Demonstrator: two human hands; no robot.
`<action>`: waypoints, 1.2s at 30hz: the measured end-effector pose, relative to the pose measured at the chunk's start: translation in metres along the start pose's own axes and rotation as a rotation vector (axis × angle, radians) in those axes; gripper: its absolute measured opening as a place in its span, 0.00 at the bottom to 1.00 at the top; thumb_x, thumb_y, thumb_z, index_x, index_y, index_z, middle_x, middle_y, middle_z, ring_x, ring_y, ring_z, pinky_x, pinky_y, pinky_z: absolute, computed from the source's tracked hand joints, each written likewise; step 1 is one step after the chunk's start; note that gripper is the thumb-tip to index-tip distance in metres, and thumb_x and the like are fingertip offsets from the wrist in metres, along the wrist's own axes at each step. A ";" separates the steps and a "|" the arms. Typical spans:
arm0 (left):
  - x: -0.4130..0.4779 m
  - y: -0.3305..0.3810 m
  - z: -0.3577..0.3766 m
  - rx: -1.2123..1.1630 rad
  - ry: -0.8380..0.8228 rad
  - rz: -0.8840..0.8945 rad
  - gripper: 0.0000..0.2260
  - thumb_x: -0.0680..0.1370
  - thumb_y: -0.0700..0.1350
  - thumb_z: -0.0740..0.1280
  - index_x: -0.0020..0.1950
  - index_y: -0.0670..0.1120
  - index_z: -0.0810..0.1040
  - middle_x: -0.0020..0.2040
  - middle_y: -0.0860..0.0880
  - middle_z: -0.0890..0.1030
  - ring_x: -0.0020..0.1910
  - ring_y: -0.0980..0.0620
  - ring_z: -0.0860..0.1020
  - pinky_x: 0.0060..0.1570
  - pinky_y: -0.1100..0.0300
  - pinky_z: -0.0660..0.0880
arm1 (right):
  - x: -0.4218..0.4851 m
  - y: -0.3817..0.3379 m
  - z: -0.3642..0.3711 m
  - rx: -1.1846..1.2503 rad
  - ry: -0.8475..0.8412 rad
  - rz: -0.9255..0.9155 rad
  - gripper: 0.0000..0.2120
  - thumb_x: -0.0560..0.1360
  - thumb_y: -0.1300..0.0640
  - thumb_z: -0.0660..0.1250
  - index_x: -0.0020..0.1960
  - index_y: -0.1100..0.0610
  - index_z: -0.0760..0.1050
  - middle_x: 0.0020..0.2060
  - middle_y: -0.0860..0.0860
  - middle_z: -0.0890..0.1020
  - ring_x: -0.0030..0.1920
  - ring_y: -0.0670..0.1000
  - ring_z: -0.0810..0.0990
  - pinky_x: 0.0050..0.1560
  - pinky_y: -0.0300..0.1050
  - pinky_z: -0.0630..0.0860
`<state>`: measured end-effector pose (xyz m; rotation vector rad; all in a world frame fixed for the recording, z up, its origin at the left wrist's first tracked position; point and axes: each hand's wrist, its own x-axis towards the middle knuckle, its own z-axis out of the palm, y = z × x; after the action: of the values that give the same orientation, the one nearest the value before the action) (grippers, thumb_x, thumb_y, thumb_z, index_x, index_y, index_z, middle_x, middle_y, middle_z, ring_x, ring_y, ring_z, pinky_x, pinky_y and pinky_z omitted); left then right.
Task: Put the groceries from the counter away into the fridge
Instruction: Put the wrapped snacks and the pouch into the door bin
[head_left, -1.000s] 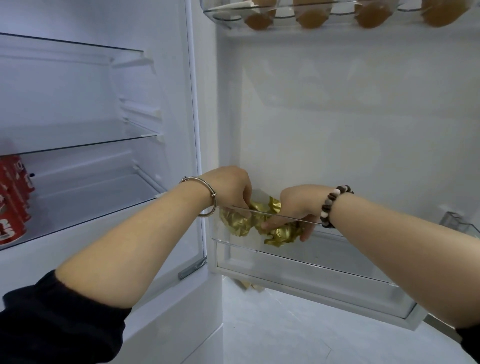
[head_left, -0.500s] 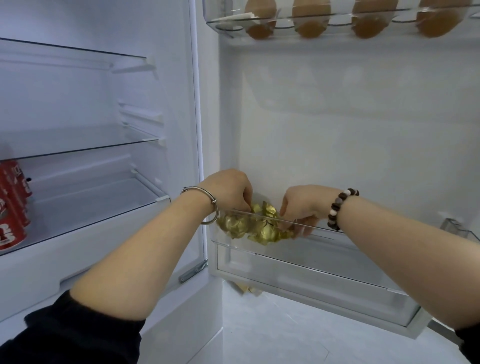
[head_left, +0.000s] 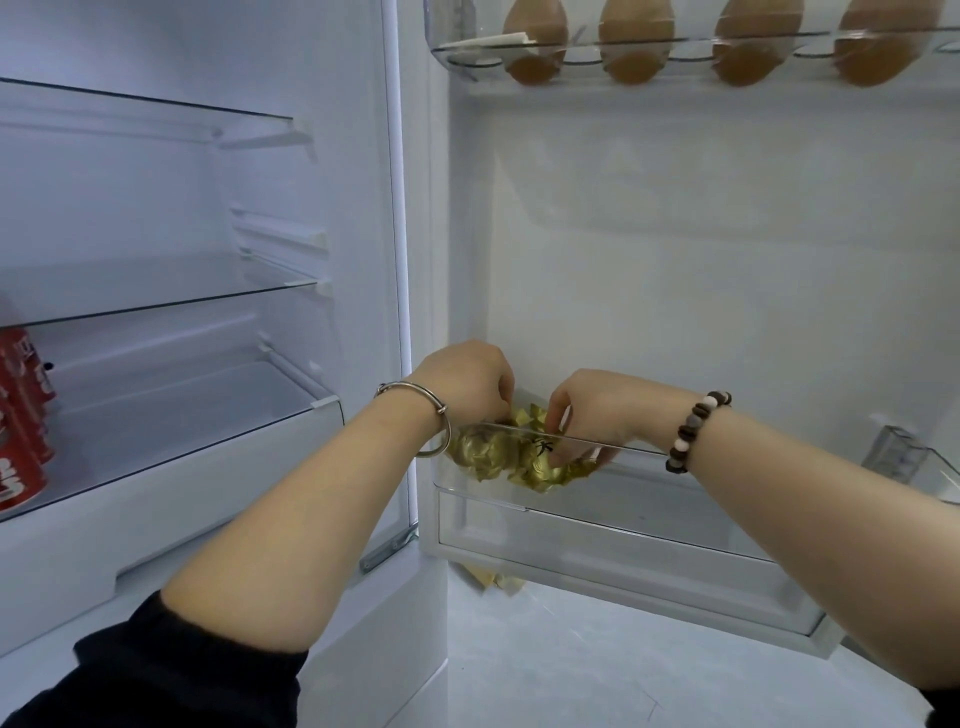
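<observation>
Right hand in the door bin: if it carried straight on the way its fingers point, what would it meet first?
The gold foil-wrapped pieces: the right hand points down and left into the clear door bin, its fingertips seemingly on them now. Depth is unclear.

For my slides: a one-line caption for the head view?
Left hand and right hand hold gold-foil sweets in a clear door bin, beneath brown eggs.

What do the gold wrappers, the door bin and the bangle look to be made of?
Wrappers: thin metal foil, it seems; gold, shiny, crinkled into sharp folds. Door bin: clear hard plastic, glossy; the foil shows through its wall. Bangle: likely polished metal, silver with bright glints.
</observation>
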<state>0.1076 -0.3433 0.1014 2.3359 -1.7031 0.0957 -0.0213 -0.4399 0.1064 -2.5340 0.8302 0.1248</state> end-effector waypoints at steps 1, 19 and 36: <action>0.000 0.000 0.000 -0.023 0.013 0.004 0.06 0.73 0.44 0.68 0.36 0.49 0.78 0.39 0.51 0.80 0.42 0.50 0.78 0.39 0.61 0.74 | -0.001 0.000 -0.001 -0.001 0.000 0.005 0.16 0.68 0.58 0.76 0.53 0.61 0.78 0.44 0.58 0.84 0.40 0.52 0.83 0.37 0.43 0.82; 0.014 0.063 0.015 -0.028 0.505 0.383 0.17 0.76 0.53 0.57 0.54 0.46 0.80 0.48 0.49 0.81 0.49 0.47 0.78 0.44 0.52 0.76 | -0.074 0.058 -0.014 0.078 0.906 0.067 0.05 0.72 0.58 0.65 0.42 0.54 0.79 0.40 0.47 0.82 0.41 0.50 0.79 0.45 0.45 0.76; 0.004 0.361 0.080 -0.243 0.519 0.866 0.30 0.76 0.54 0.59 0.76 0.51 0.55 0.77 0.44 0.52 0.76 0.44 0.47 0.71 0.44 0.48 | -0.310 0.252 -0.007 -0.018 1.366 0.420 0.16 0.74 0.62 0.66 0.61 0.60 0.73 0.61 0.53 0.71 0.64 0.50 0.69 0.59 0.30 0.59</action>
<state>-0.2399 -0.4696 0.0828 1.1276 -2.1211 0.5511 -0.4200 -0.4549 0.0808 -2.1432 1.7673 -1.5881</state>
